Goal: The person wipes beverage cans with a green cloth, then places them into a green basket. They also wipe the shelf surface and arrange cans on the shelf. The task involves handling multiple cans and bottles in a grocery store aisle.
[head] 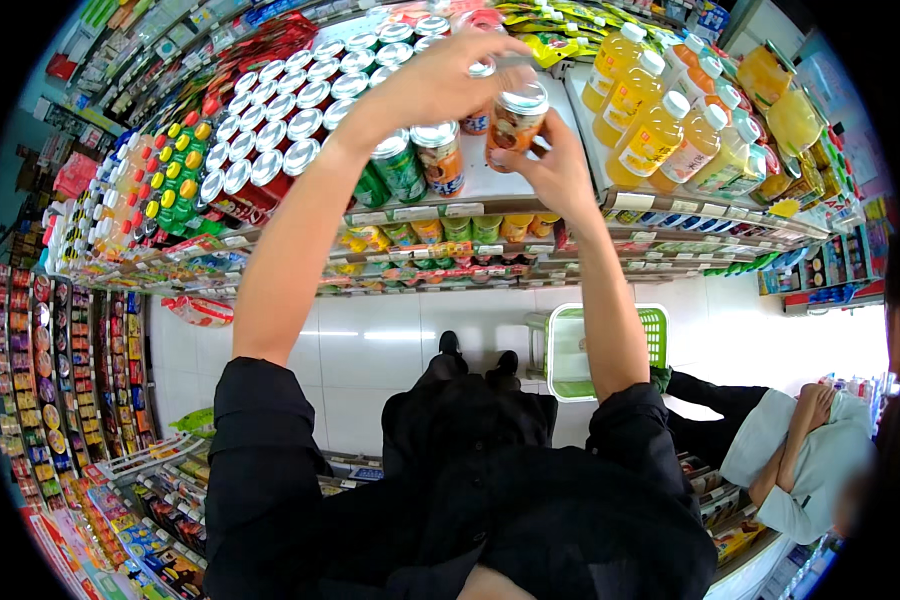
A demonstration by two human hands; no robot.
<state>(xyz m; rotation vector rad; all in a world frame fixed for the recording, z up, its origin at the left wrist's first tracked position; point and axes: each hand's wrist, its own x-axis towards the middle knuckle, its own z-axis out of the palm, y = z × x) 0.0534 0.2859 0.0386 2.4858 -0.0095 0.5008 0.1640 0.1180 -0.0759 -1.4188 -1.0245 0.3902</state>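
My right hand [559, 169] grips an orange-brown drink can [521, 124] from its right side, above the upper shelf [487, 180]. Over the rear cans reaches my left hand [450, 79], its fingers apart and blurred, close to the top of the held can. I see nothing held in it; whether it touches a can lid is unclear. An orange-and-blue can [441, 157] stands upright to the left of the held can. Beside that are green cans [401, 165], then rows of dark red cans [266, 180] with silver lids.
Yellow juice bottles [649, 146] stand right of a shelf divider. Small plastic bottles [176, 180] fill the left end. Lower shelves [450, 229] hold more goods. A green-and-white basket [566, 382] sits on the tiled floor [367, 360]. At the right, a person [795, 450] stands with crossed arms.
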